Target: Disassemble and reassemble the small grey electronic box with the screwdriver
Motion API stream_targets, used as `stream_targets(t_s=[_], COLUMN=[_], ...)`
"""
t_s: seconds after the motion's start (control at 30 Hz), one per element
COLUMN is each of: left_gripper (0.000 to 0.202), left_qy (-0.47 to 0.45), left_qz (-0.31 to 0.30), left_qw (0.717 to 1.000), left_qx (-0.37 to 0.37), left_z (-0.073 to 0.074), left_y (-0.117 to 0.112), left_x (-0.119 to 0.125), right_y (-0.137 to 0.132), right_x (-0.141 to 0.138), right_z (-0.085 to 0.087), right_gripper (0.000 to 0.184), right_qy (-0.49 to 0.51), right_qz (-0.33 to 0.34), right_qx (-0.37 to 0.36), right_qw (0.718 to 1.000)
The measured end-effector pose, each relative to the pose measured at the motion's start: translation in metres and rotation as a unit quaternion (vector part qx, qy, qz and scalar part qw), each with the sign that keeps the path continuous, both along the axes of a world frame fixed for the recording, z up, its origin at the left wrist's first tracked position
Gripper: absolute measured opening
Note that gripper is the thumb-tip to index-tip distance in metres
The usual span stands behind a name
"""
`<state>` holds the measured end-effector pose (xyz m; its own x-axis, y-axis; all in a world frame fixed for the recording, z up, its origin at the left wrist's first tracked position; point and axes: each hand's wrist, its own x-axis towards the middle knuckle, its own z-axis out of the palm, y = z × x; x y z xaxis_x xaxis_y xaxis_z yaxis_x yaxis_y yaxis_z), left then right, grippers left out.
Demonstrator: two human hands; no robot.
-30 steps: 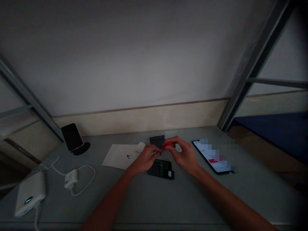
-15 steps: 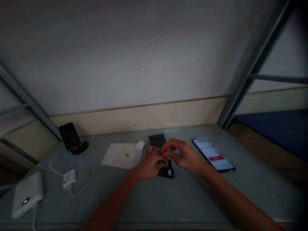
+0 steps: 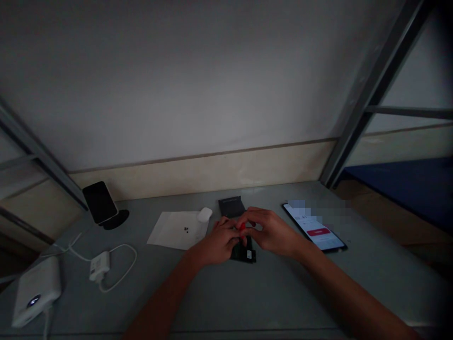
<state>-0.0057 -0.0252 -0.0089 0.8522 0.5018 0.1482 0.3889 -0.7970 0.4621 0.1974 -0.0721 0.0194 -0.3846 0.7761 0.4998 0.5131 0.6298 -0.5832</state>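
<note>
My right hand point(image 3: 269, 231) pinches the red handle of a small screwdriver point(image 3: 242, 227), which stands over a flat black device point(image 3: 244, 255) on the desk. The screwdriver's tip is hidden by my fingers. My left hand point(image 3: 220, 243) is closed on the black device, its fingertips close to the screwdriver. A white label shows at the device's near right corner. Behind my hands lies a dark slotted cover point(image 3: 231, 206). Left of them, several tiny dark screws point(image 3: 186, 230) rest on a white sheet of paper point(image 3: 170, 231).
A white earbud case point(image 3: 204, 215) sits on the paper's corner. A lit phone point(image 3: 314, 229) lies at the right. Leftward are a phone-like device on a stand point(image 3: 101, 203), a charger point(image 3: 99, 266) with cable and a white power bank point(image 3: 37, 290). The wall point(image 3: 212, 172) bounds the desk behind.
My right hand's fingers have come lower around the red handle, closer to my left hand, and cover more of the screwdriver. The view has shifted slightly.
</note>
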Motion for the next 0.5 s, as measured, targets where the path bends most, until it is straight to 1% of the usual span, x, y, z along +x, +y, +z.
stream_targets(t_s=[0.2,0.3,0.4,0.5], left_gripper=[0.033,0.031,0.026,0.032], left_qy=[-0.001,-0.011,-0.029,-0.041], left_qz=[-0.01,-0.012,-0.019,-0.01], left_qw=[1.0,1.0,0.999,0.997], left_qx=[0.008,0.0,-0.031,-0.065], left_z=[-0.006,-0.007,-0.001,0.009], left_y=[0.001,0.002,0.003,0.002], left_x=[-0.002,-0.003,-0.006,-0.009], right_y=[-0.001,-0.003,-0.003,-0.003], right_x=[0.002,0.004,0.006,0.008], right_z=[0.004,0.007,0.008,0.006], right_gripper=[0.019,0.017,0.014,0.015], right_qy=[0.021,0.035,0.044,0.048], right_qz=[0.01,0.004,0.005,0.005], right_qx=[-0.028,-0.036,-0.046,-0.057], right_qw=[0.999,0.999,0.998,0.997])
